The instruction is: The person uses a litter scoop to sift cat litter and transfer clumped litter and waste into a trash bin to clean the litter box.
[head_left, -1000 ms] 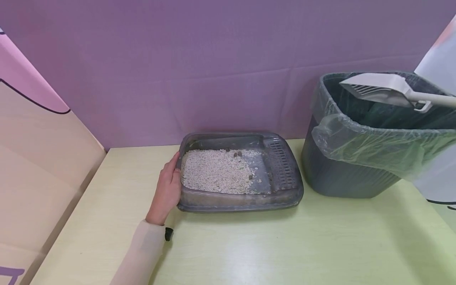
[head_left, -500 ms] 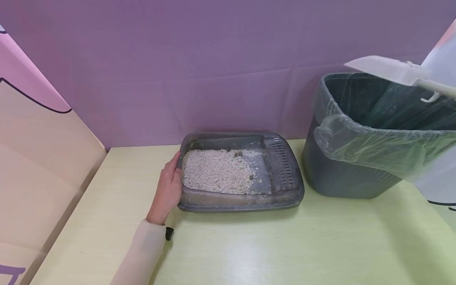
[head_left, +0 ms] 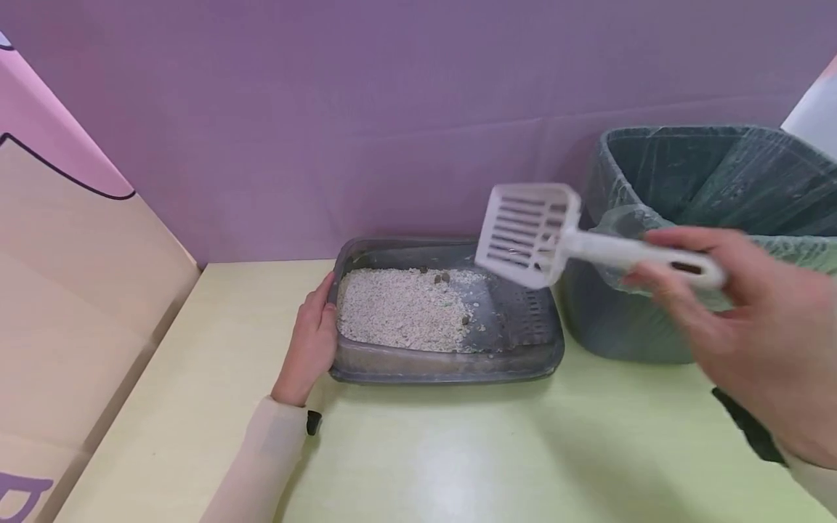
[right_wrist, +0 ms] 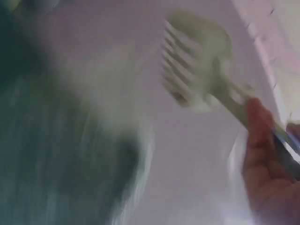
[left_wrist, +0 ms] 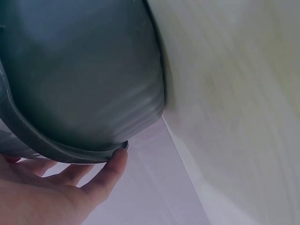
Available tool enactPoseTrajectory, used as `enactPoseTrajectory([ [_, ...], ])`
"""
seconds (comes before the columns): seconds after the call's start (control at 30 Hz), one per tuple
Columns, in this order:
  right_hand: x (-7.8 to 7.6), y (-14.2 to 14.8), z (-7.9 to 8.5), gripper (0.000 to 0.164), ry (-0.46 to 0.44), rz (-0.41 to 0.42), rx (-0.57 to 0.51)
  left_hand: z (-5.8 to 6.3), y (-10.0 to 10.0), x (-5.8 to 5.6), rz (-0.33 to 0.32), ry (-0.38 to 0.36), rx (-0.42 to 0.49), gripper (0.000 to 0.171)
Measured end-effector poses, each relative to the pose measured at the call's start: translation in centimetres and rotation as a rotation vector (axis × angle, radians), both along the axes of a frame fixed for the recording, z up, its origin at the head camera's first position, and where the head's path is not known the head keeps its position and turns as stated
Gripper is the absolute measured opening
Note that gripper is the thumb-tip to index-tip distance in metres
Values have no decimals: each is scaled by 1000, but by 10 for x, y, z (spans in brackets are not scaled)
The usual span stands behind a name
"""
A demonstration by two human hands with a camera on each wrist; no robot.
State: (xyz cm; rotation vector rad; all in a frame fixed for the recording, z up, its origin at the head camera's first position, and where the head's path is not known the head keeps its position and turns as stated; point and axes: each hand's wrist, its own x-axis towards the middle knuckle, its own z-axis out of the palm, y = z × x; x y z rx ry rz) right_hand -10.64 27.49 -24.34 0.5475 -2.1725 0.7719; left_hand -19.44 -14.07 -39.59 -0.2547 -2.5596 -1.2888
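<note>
1. Pale yellow table [head_left: 418, 450]: beneath the tray; a hard push could slide the tray across it.
2. Dark-grey plastic bin [head_left: 621, 334] with clear liner bag [head_left: 804, 250], right of the tray: loose folds might snag the scoop.
3. Low grey plastic tray [head_left: 405, 363] of pale granules [head_left: 399, 309]: left hand [head_left: 312, 341] grips its left rim.
4. White slotted plastic scoop [head_left: 582, 243], raised: right hand [head_left: 758, 312] curls round its handle.
5. Small dark clumps [head_left: 446, 277]: rough scooping could bury them.

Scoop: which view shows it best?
Head view: the scoop shows almost whole, slots distinct, in the right hand. Right wrist view: more blurred, partly covered by that hand. Left wrist view: no scoop.
</note>
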Motion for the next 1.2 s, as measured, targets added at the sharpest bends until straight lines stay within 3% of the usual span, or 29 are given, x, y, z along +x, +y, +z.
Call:
enactPoseTrajectory([
  [0.1, 1, -47, 7, 29, -90, -31, 273, 0, 0, -1, -1, 5, 2, 49],
  [0.27, -32, -80, 4, 22, -373, 52, 412, 1, 1, -1, -3, 9, 6, 49],
  [0.43, -63, -94, -3, 24, -504, 89, 466, 2, 2, 0, -2, 4, 3, 49],
  [0.6, -84, -96, -12, 23, -545, 90, 397, 3, 2, 0, 2, 8, 0, 48],
  [0.8, -99, -92, -28, 30, -621, 24, 311, 3, 1, 1, 3, -2, -2, 49],
  [1.07, -108, -81, -53, 31, -777, -37, 593, 3, 0, 1, 5, -7, -16, 49],
  [1.2, -114, -79, -64, 24, -832, -51, 668, 4, 0, 2, 2, -14, -15, 49],
])
